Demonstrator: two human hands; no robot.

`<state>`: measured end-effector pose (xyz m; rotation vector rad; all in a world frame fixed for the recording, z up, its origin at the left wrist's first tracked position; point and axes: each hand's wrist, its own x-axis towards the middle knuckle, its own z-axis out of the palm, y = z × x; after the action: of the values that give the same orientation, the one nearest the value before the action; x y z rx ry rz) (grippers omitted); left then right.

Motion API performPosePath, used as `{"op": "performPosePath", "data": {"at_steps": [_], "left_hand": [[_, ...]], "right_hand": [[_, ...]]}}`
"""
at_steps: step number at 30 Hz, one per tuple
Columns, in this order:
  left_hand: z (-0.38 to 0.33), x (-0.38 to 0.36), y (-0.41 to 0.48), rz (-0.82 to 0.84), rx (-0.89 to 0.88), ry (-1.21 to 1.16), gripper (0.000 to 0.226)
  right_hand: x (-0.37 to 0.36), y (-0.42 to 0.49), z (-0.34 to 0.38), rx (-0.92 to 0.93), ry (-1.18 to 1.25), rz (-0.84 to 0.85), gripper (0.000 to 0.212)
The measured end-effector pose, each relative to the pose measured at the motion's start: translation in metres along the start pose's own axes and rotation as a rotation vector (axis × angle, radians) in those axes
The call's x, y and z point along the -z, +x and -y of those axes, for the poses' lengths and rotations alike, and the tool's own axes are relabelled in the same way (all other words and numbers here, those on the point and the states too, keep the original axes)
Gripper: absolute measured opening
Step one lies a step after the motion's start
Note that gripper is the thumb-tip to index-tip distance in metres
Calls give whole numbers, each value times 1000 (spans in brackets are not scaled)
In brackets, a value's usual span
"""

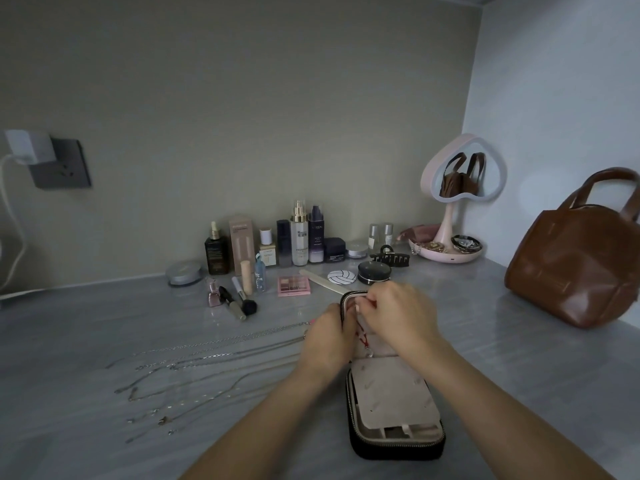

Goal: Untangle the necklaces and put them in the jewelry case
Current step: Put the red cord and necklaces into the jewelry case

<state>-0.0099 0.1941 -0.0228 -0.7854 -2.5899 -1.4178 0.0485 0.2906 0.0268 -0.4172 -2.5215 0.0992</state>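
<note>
1. While several silver necklaces (207,358) lie pulled out in separate strands on the tabletop (104,323), left of the hands, only one piece seems to have reached the jewelry case (391,393) so far. That is a red necklace (362,336) hanging down the inside of the far, raised half.
2. The untangling looks mostly done, since the strands run side by side and only a few cross at their left ends. By my reading, the stowing has barely begun. The red necklace is being fixed in place, and every silver one is left to move.
3. The jewelry case lies open at near centre. Its near half is flat with a beige flap over it, and its far half is tipped up under both hands.
4. The left hand (327,341) has its fingers (337,315) bent around the left rim of the raised half, apparently steadying it.
5. The right hand (401,317) reaches in from the right, its fingers (371,300) drawn close together at the top of that half. They appear to pinch the upper end of the red necklace, though the contact is too small to see clearly.
</note>
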Motion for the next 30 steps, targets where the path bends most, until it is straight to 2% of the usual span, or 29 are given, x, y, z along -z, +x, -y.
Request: {"op": "performPosePath", "data": {"at_steps": [5,8,11,13,16,21,22,24,26,30], "left_hand": [[-5,-2,-6,-31,-2,-86,32],[-7,-1,-7,15,85,-261,21],[-6,-3,-5,33,166,-352,15],[-5,-4,-5,57,199,-335,12],[-2,-4,-7,112,206,-240,14],[6,5,-17,224,199,-218,18],[8,8,-20,245,164,-228,18],[11,17,-23,286,85,-222,2],[14,31,-25,315,10,-148,13],[30,65,-29,311,-48,67,12]], "right_hand": [[-4,-9,-5,-130,89,49,28],[-9,-21,-10,-131,104,90,39],[-14,-30,-15,-113,121,138,33],[-15,-34,-17,-99,133,136,34],[-10,-36,-19,-93,111,91,49],[5,-32,-13,-2,148,-2,27],[6,-31,-8,40,182,12,23],[3,-32,6,134,219,75,19],[-3,-31,20,201,222,135,20],[-13,-28,42,246,251,212,20]]}}
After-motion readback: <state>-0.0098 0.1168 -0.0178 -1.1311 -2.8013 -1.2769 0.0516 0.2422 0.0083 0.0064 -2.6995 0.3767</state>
